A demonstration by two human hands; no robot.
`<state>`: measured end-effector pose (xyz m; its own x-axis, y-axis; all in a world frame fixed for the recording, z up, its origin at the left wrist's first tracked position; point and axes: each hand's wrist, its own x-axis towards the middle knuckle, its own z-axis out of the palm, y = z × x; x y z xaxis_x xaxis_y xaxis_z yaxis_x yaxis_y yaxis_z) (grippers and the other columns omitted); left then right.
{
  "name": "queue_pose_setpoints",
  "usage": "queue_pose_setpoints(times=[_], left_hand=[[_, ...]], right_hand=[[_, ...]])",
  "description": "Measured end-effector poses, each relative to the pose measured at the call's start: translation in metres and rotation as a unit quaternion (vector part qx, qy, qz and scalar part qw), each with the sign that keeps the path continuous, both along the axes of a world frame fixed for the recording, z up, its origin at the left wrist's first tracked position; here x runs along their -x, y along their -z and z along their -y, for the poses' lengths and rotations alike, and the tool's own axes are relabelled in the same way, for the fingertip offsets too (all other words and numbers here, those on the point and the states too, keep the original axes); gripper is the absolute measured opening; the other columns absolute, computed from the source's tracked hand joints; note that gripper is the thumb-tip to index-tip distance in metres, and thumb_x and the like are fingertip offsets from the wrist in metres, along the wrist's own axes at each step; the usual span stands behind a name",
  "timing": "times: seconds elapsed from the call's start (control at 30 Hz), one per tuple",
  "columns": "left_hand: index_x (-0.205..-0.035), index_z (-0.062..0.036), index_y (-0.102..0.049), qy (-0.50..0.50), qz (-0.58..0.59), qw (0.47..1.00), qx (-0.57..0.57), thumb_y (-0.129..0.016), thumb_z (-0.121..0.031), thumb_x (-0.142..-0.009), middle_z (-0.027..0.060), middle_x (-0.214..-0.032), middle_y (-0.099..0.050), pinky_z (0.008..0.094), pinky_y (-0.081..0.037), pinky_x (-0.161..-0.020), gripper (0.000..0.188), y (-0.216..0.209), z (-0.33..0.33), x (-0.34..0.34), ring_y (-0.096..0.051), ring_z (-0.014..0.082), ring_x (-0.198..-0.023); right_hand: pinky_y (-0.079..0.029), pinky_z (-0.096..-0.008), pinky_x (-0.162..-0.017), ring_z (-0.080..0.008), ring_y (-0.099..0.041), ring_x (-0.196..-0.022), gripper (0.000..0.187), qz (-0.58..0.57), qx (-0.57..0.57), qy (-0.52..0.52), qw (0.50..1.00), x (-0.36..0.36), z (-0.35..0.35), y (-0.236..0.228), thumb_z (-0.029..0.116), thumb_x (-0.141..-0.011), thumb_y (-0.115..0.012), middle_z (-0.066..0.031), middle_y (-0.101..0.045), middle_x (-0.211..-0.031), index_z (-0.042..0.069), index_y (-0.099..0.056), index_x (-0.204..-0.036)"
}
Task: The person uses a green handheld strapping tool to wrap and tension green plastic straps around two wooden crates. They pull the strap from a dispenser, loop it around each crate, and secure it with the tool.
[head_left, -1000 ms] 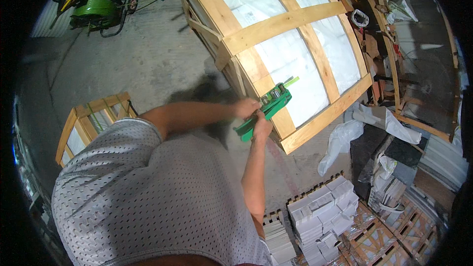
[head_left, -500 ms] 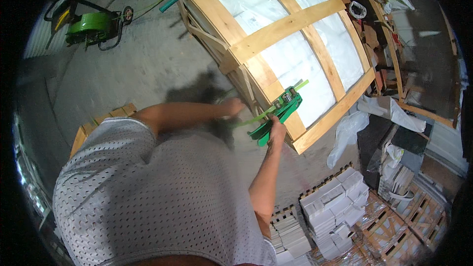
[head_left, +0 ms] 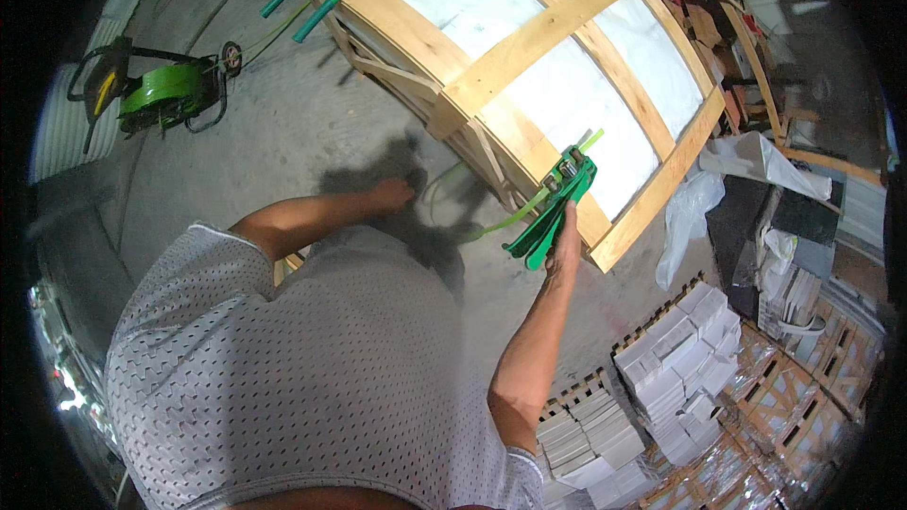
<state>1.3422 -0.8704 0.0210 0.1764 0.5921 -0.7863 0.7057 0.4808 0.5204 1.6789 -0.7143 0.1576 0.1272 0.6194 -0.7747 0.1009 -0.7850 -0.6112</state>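
Observation:
My right hand [head_left: 565,247] is closed around the handles of a green strapping tensioner [head_left: 559,206]. The tool rests at the near corner of a wooden crate [head_left: 557,28] wrapped inside with white plastic film. A light green strap [head_left: 510,221] runs through the tool; one end sticks up past its head and the other hangs over the crate's side. My left hand [head_left: 392,195] is out over the floor, left of the crate and apart from the strap. It looks compact, but its fingers are too small and dark to make out.
Two green tubes [head_left: 342,0] jut from the crate's far left end. A green wheeled strap cart [head_left: 170,94] stands on the concrete at far left. Stacked pale tiles [head_left: 675,359] and wrapped wooden crates [head_left: 784,406] lie at lower right, with loose plastic film [head_left: 688,227] nearby.
My left hand has moved left, away from the crate's side and the strap. My right hand still grips the tensioner. The whole view has shifted slightly.

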Motion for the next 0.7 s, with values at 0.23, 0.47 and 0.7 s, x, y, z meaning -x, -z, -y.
queue_pose_setpoints(times=[0.23,0.47,0.7], left_hand=[[-0.091,0.0005,-0.061,-0.058,0.05,0.99,-0.115,-0.045,-0.035,-0.096,0.0105,-0.077,-0.064,0.0391,-0.051,-0.056,0.039,0.053,0.011,-0.023,-0.061,0.0239,-0.062],[-0.084,0.0052,-0.062,-0.053,-0.024,0.995,-0.08,-0.052,-0.023,-0.085,0.0225,-0.085,-0.063,0.0421,-0.051,-0.07,0.03,0.017,0.015,-0.059,-0.064,0.0312,-0.078],[-0.093,0.0015,-0.061,-0.2,-0.117,0.973,-0.017,-0.045,-0.024,-0.089,0.0143,-0.078,-0.067,0.0372,-0.05,-0.049,0.03,0.028,0.066,-0.109,-0.063,0.0232,-0.055]], right_hand=[[-0.046,-0.0388,-0.082,-0.0221,-0.061,-0.088,0.053,-0.028,-0.059,0.17,0.983,-0.044,0.063,0.021,0.053,-0.091,-0.049,-0.0091,-0.064,-0.088,0.003,-0.059,-0.105],[-0.048,-0.0313,-0.06,-0.02,-0.059,-0.068,0.033,-0.14,0.089,0.18,0.97,-0.117,0.183,0.095,0.033,-0.095,-0.05,-0.0087,-0.062,-0.08,0.001,-0.058,-0.093],[-0.051,-0.0333,-0.058,-0.0227,-0.062,-0.067,0.028,-0.049,0.11,0.011,0.993,-0.258,0.293,0.134,0.027,-0.09,-0.055,-0.0104,-0.063,-0.079,-0.001,-0.06,-0.09]])
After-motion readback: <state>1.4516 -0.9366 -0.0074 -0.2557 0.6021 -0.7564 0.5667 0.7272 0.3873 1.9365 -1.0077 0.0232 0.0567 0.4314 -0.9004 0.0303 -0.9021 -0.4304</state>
